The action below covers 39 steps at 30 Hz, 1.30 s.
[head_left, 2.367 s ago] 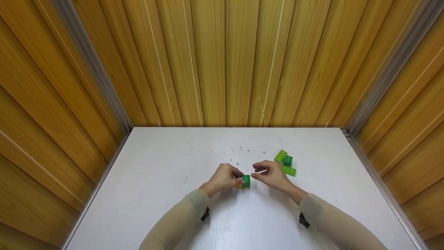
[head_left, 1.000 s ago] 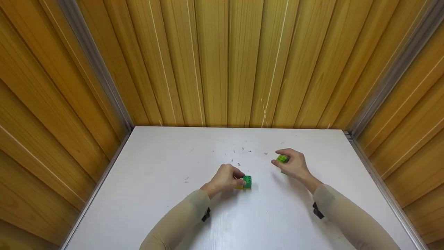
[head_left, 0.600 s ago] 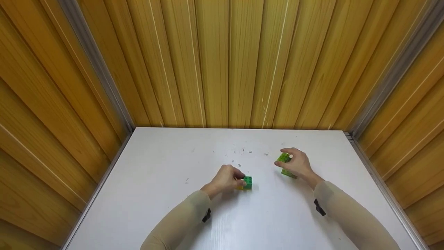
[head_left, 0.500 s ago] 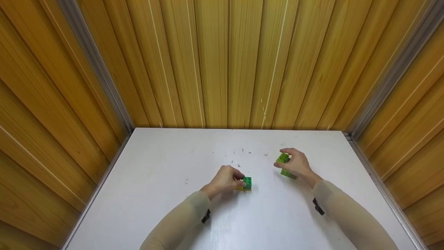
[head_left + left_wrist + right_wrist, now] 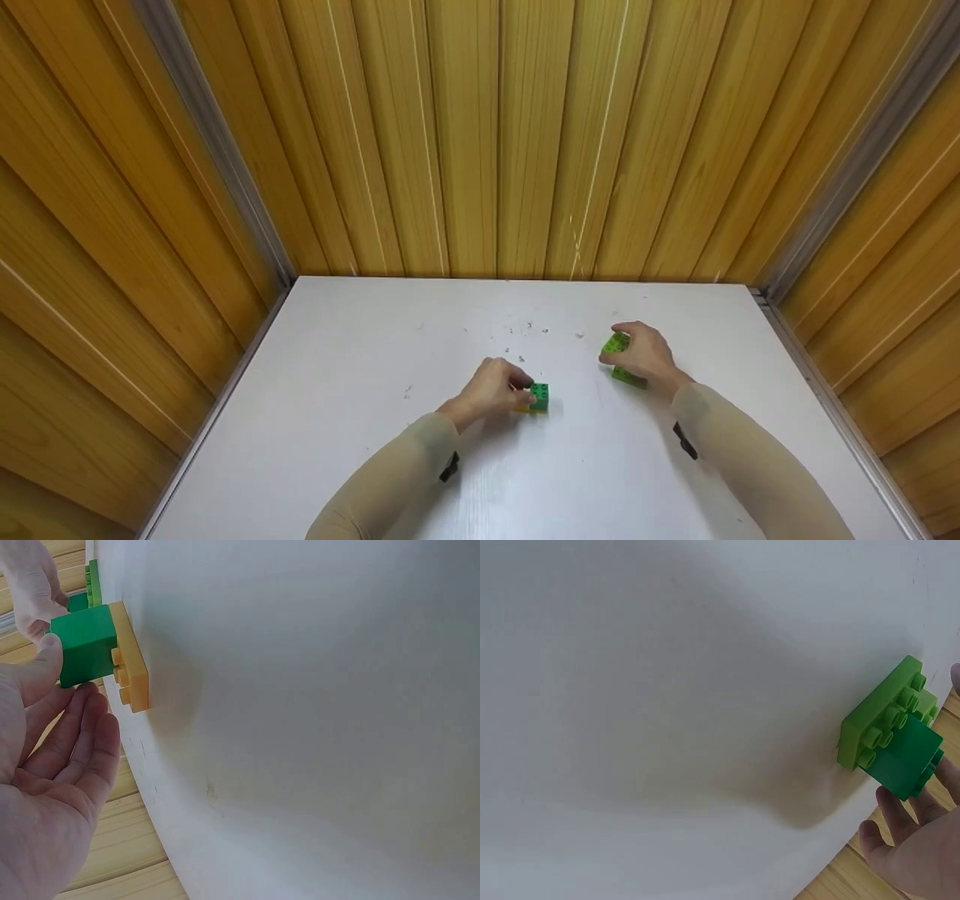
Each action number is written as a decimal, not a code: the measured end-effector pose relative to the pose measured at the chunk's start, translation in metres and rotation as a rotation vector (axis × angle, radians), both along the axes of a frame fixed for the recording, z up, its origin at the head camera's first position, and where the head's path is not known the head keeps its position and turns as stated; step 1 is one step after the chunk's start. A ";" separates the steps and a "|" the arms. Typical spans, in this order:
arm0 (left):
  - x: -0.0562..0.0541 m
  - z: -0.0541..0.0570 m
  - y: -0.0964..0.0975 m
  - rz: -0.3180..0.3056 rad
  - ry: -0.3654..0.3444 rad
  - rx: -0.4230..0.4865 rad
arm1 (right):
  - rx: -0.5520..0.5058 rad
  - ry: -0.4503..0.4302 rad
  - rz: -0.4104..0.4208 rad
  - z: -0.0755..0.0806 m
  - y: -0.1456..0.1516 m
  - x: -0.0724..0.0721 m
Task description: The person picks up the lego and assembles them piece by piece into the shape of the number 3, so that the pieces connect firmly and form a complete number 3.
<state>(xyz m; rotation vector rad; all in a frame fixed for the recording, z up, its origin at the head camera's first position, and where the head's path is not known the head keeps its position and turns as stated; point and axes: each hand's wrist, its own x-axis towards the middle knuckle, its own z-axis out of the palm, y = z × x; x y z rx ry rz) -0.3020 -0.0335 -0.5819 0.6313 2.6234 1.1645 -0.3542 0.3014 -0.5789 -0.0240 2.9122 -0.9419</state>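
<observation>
One green brick (image 5: 86, 645) is pinched by the left hand (image 5: 492, 387). The right hand (image 5: 646, 352) curves round a lime brick (image 5: 615, 344), grip unclear.

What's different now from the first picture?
The right hand moved to the right and a little farther from the person, from beside the green brick to the lime-green brick in the other group. I can't tell if it has gripped that brick. The left hand still pinches the green brick on the flat orange brick. No brick has clearly moved.
</observation>
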 end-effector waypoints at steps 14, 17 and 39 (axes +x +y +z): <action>0.001 0.003 0.003 0.000 -0.014 -0.003 | 0.044 0.027 0.035 -0.001 -0.010 -0.005; 0.001 0.003 0.003 -0.005 -0.008 -0.010 | 0.057 0.031 0.054 0.000 -0.012 -0.005; 0.000 0.002 0.003 -0.002 0.000 -0.037 | 0.145 0.030 0.170 -0.001 -0.019 -0.011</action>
